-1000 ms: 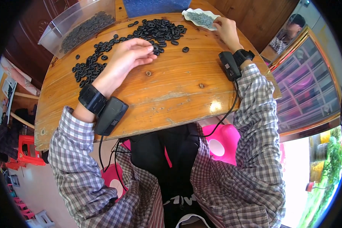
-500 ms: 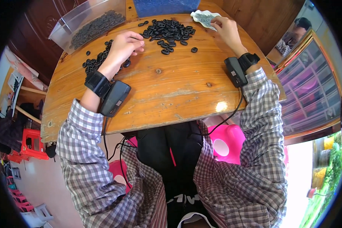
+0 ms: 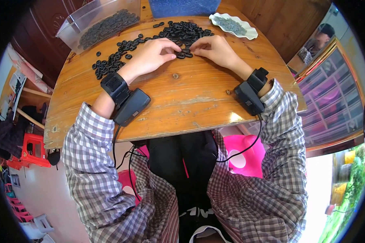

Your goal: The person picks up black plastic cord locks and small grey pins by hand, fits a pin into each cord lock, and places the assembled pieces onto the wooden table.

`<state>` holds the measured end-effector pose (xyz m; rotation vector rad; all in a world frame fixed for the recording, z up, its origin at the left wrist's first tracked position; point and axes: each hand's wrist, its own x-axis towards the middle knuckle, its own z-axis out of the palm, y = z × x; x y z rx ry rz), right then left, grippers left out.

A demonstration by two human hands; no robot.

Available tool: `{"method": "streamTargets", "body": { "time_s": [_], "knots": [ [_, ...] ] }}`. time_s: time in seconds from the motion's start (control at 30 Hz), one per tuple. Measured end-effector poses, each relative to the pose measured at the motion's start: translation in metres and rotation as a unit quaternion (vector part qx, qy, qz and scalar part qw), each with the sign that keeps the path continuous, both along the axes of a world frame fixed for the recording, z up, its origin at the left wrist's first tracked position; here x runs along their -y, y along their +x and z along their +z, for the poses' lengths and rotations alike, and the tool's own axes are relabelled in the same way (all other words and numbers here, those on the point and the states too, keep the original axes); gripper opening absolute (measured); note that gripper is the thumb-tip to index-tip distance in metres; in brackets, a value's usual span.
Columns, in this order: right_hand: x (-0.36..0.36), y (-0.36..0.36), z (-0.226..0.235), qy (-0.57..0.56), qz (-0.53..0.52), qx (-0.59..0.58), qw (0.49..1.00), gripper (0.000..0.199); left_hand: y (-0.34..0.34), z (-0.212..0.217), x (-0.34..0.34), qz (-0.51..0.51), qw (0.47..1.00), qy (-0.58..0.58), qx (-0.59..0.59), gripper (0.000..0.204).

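Both my hands are at the near edge of a heap of small black oval ring-shaped parts (image 3: 185, 29) on the wooden table. My left hand (image 3: 151, 56) has its thumb and forefinger curled together beside the nearest black parts. Anything between those fingertips is too small to make out. Facing it from the other side, my right hand (image 3: 217, 50) has its thumb and forefinger pinched. What it may hold is hidden. A white wavy-edged dish (image 3: 251, 34) with small grey pieces (image 3: 230, 26) stands beyond my right hand.
A clear plastic bin (image 3: 69, 35) of black parts stands at the far left, a blue bin (image 3: 184, 9) at the back. More loose black parts (image 3: 108, 65) lie left of my left forearm. Cables hang from black wrist devices (image 3: 132, 107). A framed panel (image 3: 330, 95) is at right.
My right hand has come from the dish leftward to the near edge of the black heap. My left hand has moved right toward it, and the two now face each other.
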<state>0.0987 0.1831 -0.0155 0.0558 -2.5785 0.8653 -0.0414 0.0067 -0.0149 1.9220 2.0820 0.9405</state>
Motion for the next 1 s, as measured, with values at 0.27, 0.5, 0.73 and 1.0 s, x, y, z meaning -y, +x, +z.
{"method": "streamTargets", "body": {
  "time_s": [0.27,0.5,0.73,1.0],
  "knots": [
    [-0.015,0.003,0.003,-0.05,-0.08,-0.034,0.995,0.014,-0.013,0.005,0.013,0.153,0.986,0.056,-0.017,0.025],
    [-0.03,-0.001,-0.006,0.067,-0.14,-0.144,0.977,0.014,-0.022,0.006,0.015,0.211,0.975,-0.044,-0.055,0.029],
    [-0.015,0.0,0.0,0.118,-0.029,-0.123,0.985,0.014,-0.016,0.004,0.012,0.142,0.99,-0.017,-0.005,0.029],
    [-0.003,0.002,0.002,0.125,0.044,-0.089,0.987,0.015,0.001,0.007,0.009,0.11,0.992,0.056,-0.016,0.024]
  ]
}}
